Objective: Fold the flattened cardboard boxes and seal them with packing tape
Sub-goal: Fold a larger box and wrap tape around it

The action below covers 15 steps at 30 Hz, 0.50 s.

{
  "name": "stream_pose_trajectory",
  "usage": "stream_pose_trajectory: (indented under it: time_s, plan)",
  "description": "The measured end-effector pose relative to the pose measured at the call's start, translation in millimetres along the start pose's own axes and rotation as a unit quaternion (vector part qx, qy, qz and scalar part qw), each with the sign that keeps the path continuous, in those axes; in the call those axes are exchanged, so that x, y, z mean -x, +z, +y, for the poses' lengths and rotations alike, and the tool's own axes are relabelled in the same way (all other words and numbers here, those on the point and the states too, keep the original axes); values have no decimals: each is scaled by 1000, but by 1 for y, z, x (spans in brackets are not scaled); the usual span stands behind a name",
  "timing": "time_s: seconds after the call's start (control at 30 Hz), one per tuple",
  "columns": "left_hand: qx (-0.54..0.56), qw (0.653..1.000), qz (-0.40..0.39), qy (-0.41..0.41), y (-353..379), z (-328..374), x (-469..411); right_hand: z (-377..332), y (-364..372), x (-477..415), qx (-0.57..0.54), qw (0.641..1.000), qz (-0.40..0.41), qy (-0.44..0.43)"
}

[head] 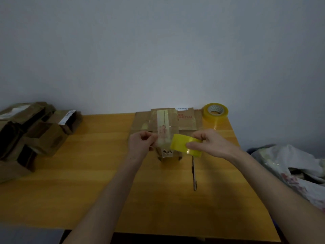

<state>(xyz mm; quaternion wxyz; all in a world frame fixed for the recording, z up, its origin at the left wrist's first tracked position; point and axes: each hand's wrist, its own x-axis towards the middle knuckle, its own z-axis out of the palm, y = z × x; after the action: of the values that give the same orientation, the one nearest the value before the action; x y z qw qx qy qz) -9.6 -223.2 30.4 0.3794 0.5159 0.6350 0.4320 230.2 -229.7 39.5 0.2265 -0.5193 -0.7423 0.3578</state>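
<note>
While folded boxes sit piled at the table's left edge, the left hand pinches the tape's loose end over the box by the back edge. The right hand grips the yellow roll, probably pulling a strip taut; a spare roll sits at the back-right corner.

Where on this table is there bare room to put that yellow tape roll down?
Bare wood lies between the pile of boxes on the left and the box being taped, and along the near edge of the table. Crowded: behind and right of that box, with flattened cardboard, a spare tape roll and a slim dark tool.
</note>
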Motion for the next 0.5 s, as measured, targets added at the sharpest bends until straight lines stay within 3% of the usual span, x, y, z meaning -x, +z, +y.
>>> stream_pose_trajectory:
  time_s: [0.07,0.13,0.33,0.5]
  plan:
    - [7,1000,5,2,-5,-2,1,3,0,-3,106,993,49,16]
    - [6,1000,12,9,-8,-4,3,2,-3,-2,127,990,49,27]
    - [5,999,53,-5,-19,-19,2,-4,-8,8,-25,999,-42,12]
    - [5,998,68,2,-22,-27,8,-1,0,3,206,977,22,53]
